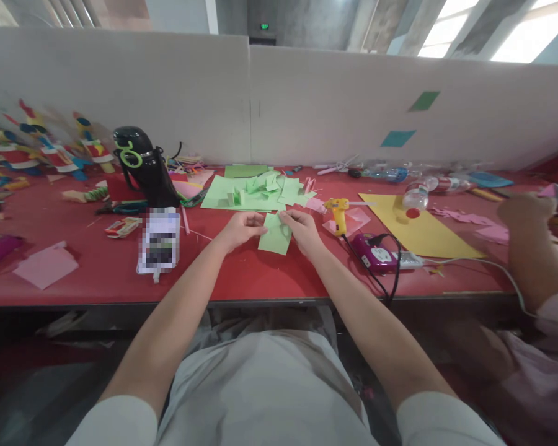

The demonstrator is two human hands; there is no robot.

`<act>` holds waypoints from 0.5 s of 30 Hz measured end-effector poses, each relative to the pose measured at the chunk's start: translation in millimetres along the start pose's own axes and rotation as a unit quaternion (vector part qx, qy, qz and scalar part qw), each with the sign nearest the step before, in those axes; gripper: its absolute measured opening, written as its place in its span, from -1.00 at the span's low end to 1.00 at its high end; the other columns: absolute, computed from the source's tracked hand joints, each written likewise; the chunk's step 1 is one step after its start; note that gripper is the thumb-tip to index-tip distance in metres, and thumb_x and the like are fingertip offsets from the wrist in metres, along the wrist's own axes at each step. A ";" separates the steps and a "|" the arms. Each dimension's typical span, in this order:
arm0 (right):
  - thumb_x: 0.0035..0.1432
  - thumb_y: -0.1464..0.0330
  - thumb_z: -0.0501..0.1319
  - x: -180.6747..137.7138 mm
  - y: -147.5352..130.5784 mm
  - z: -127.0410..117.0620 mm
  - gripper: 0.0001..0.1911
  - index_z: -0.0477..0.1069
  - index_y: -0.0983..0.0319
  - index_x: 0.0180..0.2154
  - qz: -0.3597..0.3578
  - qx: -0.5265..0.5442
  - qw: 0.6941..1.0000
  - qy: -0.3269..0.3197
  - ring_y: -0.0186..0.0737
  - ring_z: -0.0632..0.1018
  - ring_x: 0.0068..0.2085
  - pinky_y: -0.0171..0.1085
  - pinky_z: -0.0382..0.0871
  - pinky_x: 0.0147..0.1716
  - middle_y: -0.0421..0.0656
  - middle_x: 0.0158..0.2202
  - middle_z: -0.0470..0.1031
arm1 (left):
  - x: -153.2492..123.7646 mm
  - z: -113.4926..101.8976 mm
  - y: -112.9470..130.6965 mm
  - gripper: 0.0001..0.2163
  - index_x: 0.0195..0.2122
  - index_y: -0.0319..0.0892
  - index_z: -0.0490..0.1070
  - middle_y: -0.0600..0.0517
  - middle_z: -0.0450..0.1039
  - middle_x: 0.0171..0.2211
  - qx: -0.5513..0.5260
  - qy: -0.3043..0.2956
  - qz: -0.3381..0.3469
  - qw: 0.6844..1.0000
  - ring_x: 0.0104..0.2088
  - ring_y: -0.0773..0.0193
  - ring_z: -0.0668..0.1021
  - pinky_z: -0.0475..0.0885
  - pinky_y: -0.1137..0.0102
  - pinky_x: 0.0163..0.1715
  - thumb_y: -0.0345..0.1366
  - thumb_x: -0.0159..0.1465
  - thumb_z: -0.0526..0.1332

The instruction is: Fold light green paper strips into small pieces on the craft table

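Paper, a small pale-green piece, hovers over the red table's front! Right hand pinches its upper right edge, thumb and fingers together; left hand, loosely curled, meets the left edge, grip unclear. Folded green pieces lie beyond, yellow glue gun to the right!

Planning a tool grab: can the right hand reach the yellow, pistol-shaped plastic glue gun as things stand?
Probably yes. The glue gun lies just right of the right hand, with nothing visible blocking the way, but that hand would likely first release the light-green paper piece.
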State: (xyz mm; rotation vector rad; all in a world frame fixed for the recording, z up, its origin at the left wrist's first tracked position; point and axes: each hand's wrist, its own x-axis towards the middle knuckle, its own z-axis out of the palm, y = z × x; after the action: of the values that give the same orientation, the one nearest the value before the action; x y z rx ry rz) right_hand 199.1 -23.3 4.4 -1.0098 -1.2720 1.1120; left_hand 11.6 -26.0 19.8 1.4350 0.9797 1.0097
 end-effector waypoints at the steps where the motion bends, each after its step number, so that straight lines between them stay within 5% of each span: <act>1: -0.09 0.00 0.38 -0.1 -0.3 0.0 -0.62 0.54 0.19 -0.43 -0.002 0.012 1.000 -0.010 -0.27 0.47 -0.41 -0.28 0.37 -0.38 -0.20 -0.46 0.51 | 0.7 -0.5 -0.3 -0.70 -0.29 -0.25 0.50 0.00 0.55 -0.41 -0.003 0.004 0.002 1.000 -0.39 0.26 0.54 0.43 0.32 -0.26 -0.30 -0.07 0.41; 7: -0.14 0.06 0.44 -1.6 -1.5 0.3 -0.64 0.56 0.20 -0.41 0.014 0.032 0.998 -0.062 -0.22 0.54 -0.35 -0.20 0.44 -0.24 -0.16 -0.40 0.57 | 2.7 -4.2 1.7 -0.80 -0.35 -0.22 0.54 0.05 0.55 -0.43 0.018 0.069 -0.005 0.997 -0.40 0.28 0.51 0.36 0.38 -0.32 -0.33 -0.03 0.29; 15: -0.10 0.07 0.42 -4.6 -2.0 2.5 -0.65 0.55 0.22 -0.44 0.000 0.007 0.998 -0.069 -0.25 0.52 -0.40 -0.22 0.42 -0.29 -0.17 -0.45 0.55 | -3.2 2.6 3.5 -0.62 -0.26 -0.24 0.55 -0.04 0.59 -0.33 0.070 0.006 0.025 0.997 -0.33 0.19 0.55 0.39 0.38 -0.34 -0.05 0.02 0.41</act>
State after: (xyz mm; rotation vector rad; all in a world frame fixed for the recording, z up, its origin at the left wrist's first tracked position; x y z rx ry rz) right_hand 196.8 -28.3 5.6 -0.9365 -1.3718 1.2061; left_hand 13.2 -30.0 22.9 1.5772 1.0451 1.0042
